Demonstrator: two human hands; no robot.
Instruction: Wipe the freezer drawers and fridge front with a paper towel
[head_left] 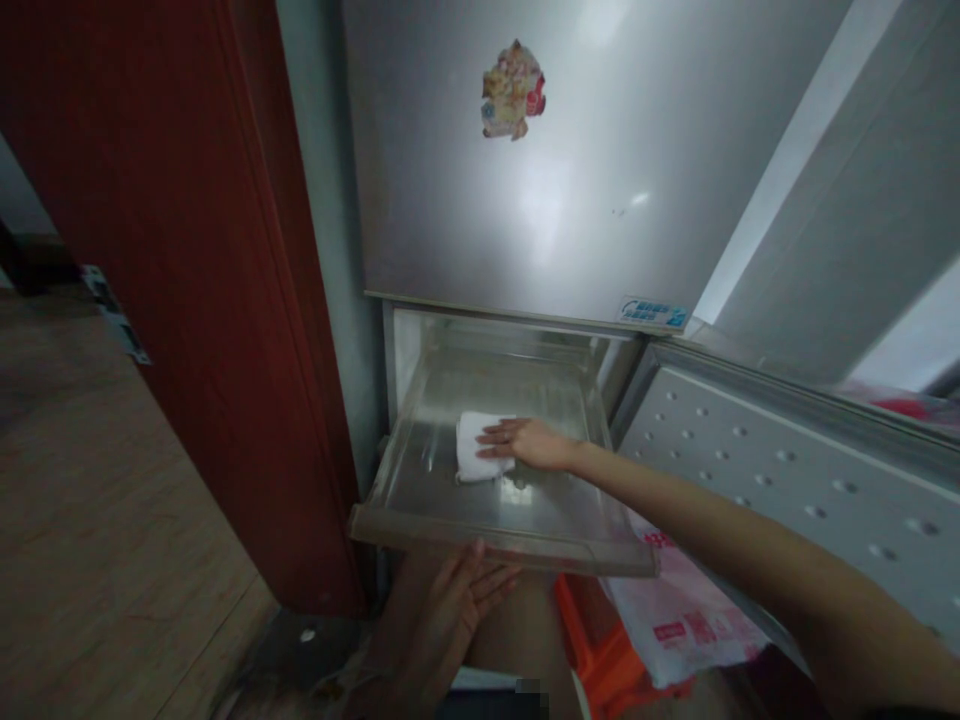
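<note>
A folded white cloth [472, 455] lies on the bottom of a clear plastic drawer [405, 475], which is pulled out of the fridge compartment. My right hand [529, 443] reaches in from the right and holds the cloth against the drawer's surface, fingers stretched over its right part. Below the drawer's front rim, my left hand [469, 600] has its palm up and fingers apart. Its fingertips are at the underside of the rim; whether they bear its weight I cannot tell.
An open lower fridge door [720, 450] stands at the right, under the closed upper door [525, 200]. A red-brown door frame [247, 400] rises close on the left. An orange plastic stool [600, 650] and a pink-and-white plastic bag [682, 610] are below right.
</note>
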